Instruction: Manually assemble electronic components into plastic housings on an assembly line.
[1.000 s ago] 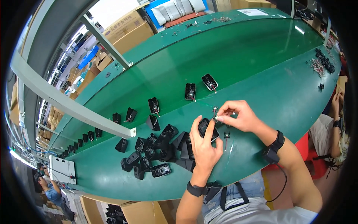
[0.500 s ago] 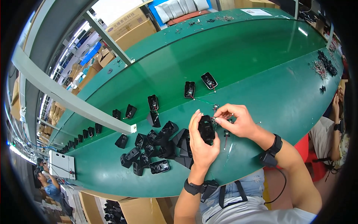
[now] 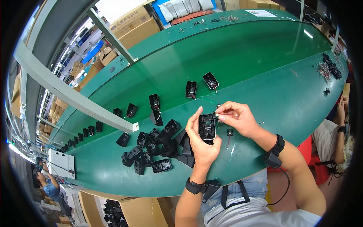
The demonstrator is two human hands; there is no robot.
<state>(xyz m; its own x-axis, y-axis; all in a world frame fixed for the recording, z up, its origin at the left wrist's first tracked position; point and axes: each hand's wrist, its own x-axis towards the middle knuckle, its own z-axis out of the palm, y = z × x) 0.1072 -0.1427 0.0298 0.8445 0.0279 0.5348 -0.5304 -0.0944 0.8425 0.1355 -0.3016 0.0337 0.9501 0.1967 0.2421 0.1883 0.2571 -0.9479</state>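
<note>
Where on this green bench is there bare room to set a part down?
Free: the wide green bench surface beyond the two black open housings, and the strip right of the right hand toward the far scatter of small parts. Crowded: the heap of black plastic shells beside the left hand.

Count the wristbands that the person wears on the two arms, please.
2. One black wristband sits on the left wrist, below the left hand that holds a black housing. The other black wristband sits on the right wrist, behind the right hand.
</note>
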